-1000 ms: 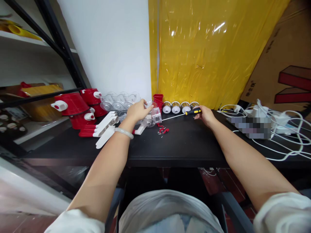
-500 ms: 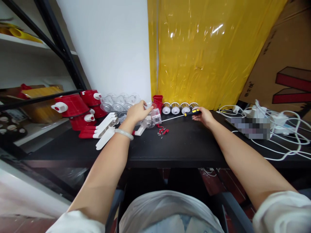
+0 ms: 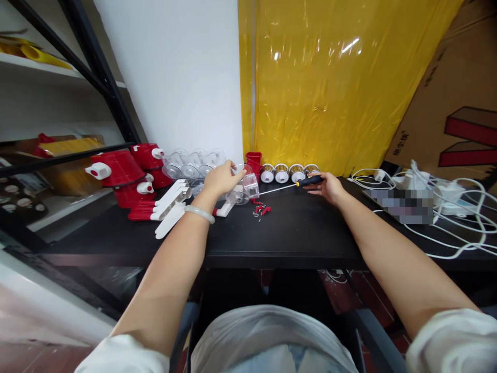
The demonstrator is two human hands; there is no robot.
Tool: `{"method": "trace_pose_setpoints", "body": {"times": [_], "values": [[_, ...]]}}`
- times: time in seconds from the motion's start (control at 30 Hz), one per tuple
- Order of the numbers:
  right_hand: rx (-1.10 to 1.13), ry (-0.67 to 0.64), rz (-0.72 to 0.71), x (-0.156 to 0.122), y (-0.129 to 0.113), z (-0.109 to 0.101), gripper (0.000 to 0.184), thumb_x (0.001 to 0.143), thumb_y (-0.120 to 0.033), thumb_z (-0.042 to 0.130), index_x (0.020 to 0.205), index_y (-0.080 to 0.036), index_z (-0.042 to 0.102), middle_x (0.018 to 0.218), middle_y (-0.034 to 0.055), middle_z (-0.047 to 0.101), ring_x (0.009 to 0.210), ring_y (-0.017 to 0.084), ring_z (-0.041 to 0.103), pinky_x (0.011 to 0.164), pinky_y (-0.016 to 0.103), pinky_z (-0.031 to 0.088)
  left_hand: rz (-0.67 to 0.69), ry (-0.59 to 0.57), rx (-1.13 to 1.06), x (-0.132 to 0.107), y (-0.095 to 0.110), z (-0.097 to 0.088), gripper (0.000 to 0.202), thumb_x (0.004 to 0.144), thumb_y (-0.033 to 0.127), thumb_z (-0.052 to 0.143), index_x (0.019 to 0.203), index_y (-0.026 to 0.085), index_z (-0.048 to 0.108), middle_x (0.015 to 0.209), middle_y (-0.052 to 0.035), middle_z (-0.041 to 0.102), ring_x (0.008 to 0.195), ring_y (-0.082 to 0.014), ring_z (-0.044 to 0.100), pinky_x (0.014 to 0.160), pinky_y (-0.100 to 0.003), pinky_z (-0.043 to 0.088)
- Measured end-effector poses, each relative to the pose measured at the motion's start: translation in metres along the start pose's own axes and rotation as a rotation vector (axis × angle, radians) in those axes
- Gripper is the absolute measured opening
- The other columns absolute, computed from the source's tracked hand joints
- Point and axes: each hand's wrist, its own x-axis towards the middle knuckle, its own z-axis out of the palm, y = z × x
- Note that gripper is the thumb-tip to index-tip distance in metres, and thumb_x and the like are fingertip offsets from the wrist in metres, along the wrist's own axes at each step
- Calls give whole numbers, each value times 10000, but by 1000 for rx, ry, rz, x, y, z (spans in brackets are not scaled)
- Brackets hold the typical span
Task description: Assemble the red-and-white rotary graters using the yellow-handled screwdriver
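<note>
My left hand (image 3: 222, 177) is closed around a clear plastic housing (image 3: 244, 187) standing on the black table (image 3: 295, 228) near the back wall. My right hand (image 3: 328, 186) grips the yellow-and-black handle of a screwdriver (image 3: 289, 185) whose long shaft points left toward the clear housing. A few small red pieces and screws (image 3: 261, 210) lie on the table just in front of the housing. A white bangle sits on my left wrist.
Red containers with white knobs (image 3: 116, 171), clear domes (image 3: 190, 161) and white handles (image 3: 169, 204) lie at the left. A red cup (image 3: 253, 160) and several metal rolls (image 3: 289, 172) line the back by yellow sheeting. White cables and chargers (image 3: 430, 191) cover the right.
My right hand and the screwdriver have shifted slightly; its handle lies lower and flatter near the table. My left hand stays on the clear housing.
</note>
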Motion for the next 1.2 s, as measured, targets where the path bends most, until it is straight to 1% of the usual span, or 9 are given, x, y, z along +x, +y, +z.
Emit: {"method": "trace_pose_setpoints", "body": {"times": [0.13,0.23,0.37,0.53,0.63,0.73,0.83,1.0,1.2], "values": [[-48,12,-31,0,1,0,213,887,-287,398,921,-192,586,612,33,665,525,166,651,556,268,512,7,5,-7,1,-1,0,600,823,718,411,1143,234,562,1081,-109,696,991,-308,631,817,-398,442],[-95,58,-79,2,4,-1,188,923,-359,448,831,-215,526,407,-53,499,331,115,468,521,267,506,7,12,-6,1,-1,0,596,817,722,417,1122,233,568,1066,-110,700,965,-312,637,790,-397,445],[-152,54,-136,4,7,-2,218,925,-397,492,781,-234,494,339,-109,352,275,85,316,503,269,506,9,9,-4,0,-1,-1,593,817,722,418,1124,237,566,1060,-106,704,962,-307,637,781,-391,447],[-227,126,-117,4,7,-1,224,909,-402,504,760,-235,518,347,-91,358,302,97,331,499,287,508,0,4,8,0,0,-1,613,817,730,409,1133,228,563,1081,-111,699,969,-303,636,800,-390,448],[-217,168,-38,4,5,-1,257,913,-349,409,736,-214,538,408,-18,494,357,135,463,493,288,497,-13,-7,9,0,2,-2,611,821,723,413,1151,230,559,1104,-113,695,1000,-296,629,831,-386,440],[-89,92,10,3,2,-1,261,852,-251,353,816,-188,604,643,60,669,546,181,644,525,285,511,-10,-9,2,-1,3,-2,612,823,721,411,1154,228,557,1099,-108,697,1000,-292,630,828,-375,438],[1,14,-20,1,0,-1,257,795,-222,392,896,-186,626,773,58,702,655,192,694,568,290,531,-5,-3,11,-1,2,-3,617,820,726,407,1142,222,559,1088,-105,698,979,-292,634,803,-368,439],[-11,-14,-19,4,4,-3,176,869,-258,420,891,-187,579,571,24,638,469,145,609,544,262,518,5,9,22,1,0,-1,610,820,733,401,1120,226,562,1064,-98,703,953,-291,636,771,-363,435],[-197,52,-102,9,14,-7,346,894,-558,514,820,-221,535,325,-97,350,272,91,321,519,290,529,0,4,19,0,1,-2,595,823,716,416,1117,220,564,1079,-107,694,959,-296,634,776,-374,428]]}}
